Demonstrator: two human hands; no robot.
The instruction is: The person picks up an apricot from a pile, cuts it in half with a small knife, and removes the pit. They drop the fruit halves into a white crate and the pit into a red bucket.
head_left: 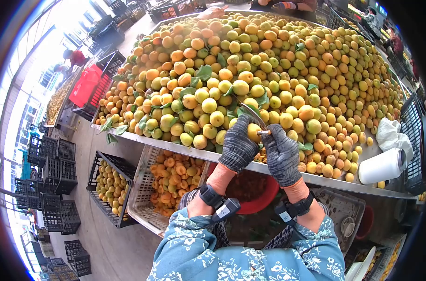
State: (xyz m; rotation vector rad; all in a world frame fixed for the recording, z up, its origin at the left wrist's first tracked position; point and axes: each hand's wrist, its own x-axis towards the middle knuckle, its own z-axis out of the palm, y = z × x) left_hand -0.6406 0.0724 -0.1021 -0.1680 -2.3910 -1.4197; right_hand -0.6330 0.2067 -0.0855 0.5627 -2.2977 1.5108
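Note:
Both my hands wear grey knitted gloves and are close together over the front edge of a metal table heaped with yellow-orange fruit. My left hand is closed around a yellow-orange fruit, which shows at its right side. In my right hand, closed, is the handle of a small curved knife. The blade points up and left, beside the held fruit. Green leaves lie among the heaped fruit.
Below the table edge are a white crate of opened fruit, a black crate of fruit and a red basin. A white container lies tilted at the right. People's hands show across the table.

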